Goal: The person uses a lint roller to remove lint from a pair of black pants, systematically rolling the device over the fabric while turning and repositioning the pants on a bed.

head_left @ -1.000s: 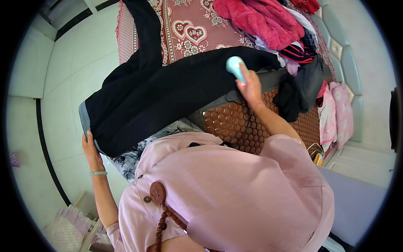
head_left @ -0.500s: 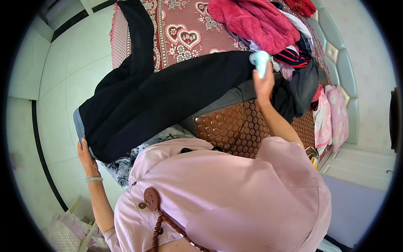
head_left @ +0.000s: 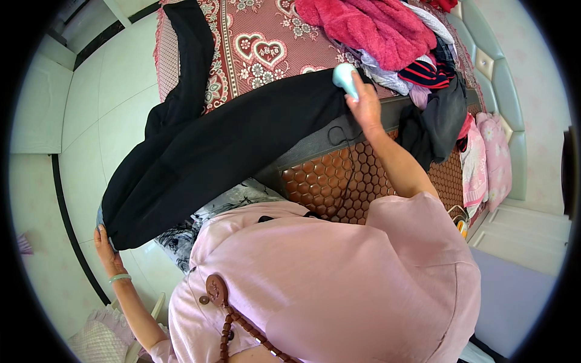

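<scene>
Black trousers (head_left: 224,139) lie stretched across my lap and the bed, one leg running toward the right and the other bent away to the far left. At their waist end, my left hand (head_left: 109,254) is closed on the grey-blue waistband (head_left: 101,219). My right hand (head_left: 367,109) grips a pale mint fabric shaver (head_left: 345,80) by its handle. Its round head rests at the far right end of the near trouser leg. The black cord (head_left: 351,163) loops near my right wrist and trails over the brown mat toward me.
A pink fleece garment (head_left: 381,30) tops a heap of clothes at the far right, with a dark grey garment (head_left: 442,121) beside it. Under my work are a patterned red bedspread (head_left: 260,54) and a brown honeycomb mat (head_left: 321,181). A padded headboard (head_left: 514,163) and pink pillow (head_left: 495,160) stand right.
My right hand has brought the fabric shaver leftward onto the trouser leg's end. My left hand has moved left and nearer, drawing the waistband with it.
</scene>
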A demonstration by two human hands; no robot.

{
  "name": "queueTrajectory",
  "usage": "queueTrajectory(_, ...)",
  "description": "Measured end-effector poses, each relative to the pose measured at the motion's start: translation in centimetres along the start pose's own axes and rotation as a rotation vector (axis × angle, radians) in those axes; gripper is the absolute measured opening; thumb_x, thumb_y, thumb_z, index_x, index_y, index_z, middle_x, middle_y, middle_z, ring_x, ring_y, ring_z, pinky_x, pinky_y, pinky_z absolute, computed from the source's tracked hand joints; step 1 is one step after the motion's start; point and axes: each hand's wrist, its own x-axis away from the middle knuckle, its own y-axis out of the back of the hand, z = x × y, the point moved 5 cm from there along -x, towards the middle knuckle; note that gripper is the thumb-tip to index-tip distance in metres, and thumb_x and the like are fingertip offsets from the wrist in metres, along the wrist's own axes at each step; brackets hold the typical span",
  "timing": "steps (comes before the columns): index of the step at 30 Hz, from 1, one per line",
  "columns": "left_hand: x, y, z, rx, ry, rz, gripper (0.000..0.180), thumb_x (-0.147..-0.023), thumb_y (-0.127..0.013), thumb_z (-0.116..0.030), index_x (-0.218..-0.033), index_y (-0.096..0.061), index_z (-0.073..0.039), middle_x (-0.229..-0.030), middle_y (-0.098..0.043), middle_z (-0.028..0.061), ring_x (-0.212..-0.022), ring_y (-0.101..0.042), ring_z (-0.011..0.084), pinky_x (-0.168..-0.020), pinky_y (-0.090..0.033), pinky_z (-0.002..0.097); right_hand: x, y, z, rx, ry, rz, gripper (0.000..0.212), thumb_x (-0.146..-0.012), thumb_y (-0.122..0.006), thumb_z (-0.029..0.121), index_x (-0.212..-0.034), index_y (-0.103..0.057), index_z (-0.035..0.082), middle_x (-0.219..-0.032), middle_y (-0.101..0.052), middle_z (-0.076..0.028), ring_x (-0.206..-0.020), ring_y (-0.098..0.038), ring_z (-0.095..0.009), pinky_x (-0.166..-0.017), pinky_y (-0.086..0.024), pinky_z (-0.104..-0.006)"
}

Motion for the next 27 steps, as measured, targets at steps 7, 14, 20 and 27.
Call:
queueTrajectory(7,0.8,-0.8,1.7,0.088,0.05,0.039,0.039,-0.106,-0.061,-0.033,-0.132,-0.062,-0.004,-0.121,-0.07,0.0097,-0.109,-0.069,0.0201,-0.091,-0.06,0.0352,-0.8,3.6,-2.9,-0.051,-0.147,-0.166,0.075,-0.081,-0.08,0.014,-0.15,-0.051,0.012,-0.116,-0.067,-0.026,-0.106,-0.066,-0.043,-0.093,-0.053,-0.0461)
queueTrajectory(14,0.6,-0.7,2.8,0.13,0.075,0.039,0.042,-0.107,-0.06,-0.032,-0.136,-0.06,-0.002,-0.126,-0.069,0.012,-0.111,-0.069,0.0221,-0.094,-0.06,0.0362,3.8,0.7,5.4,-0.167,0.141,0.043,0.078,-0.079,-0.08,0.011,-0.151,-0.052,0.021,-0.105,-0.061,-0.019,-0.097,-0.063,-0.039,-0.086,-0.053,-0.0475)
queueTrajectory(20,0.8,-0.8,2.6,0.097,0.041,0.061,0.042,-0.106,-0.061,-0.032,-0.134,-0.06,-0.001,-0.124,-0.069,0.0121,-0.11,-0.07,0.0221,-0.093,-0.06,0.0357,0.8,0.7,-2.3,0.15,-0.081,0.021,0.08,-0.08,-0.081,0.013,-0.153,-0.049,0.024,-0.104,-0.061,-0.021,-0.095,-0.064,-0.041,-0.083,-0.053,-0.0493)
queueTrajectory(27,1.7,-1.8,3.6,0.161,0.104,0.062,0.042,-0.107,-0.059,-0.032,-0.134,-0.059,-0.001,-0.125,-0.068,0.0131,-0.109,-0.07,0.0234,-0.092,-0.061,0.0364,2.3,0.6,3.7,-0.14,-0.057,0.011,0.08,-0.077,-0.082,0.012,-0.151,-0.051,0.018,-0.098,-0.063,-0.022,-0.093,-0.064,-0.043,-0.084,-0.053,-0.0489)
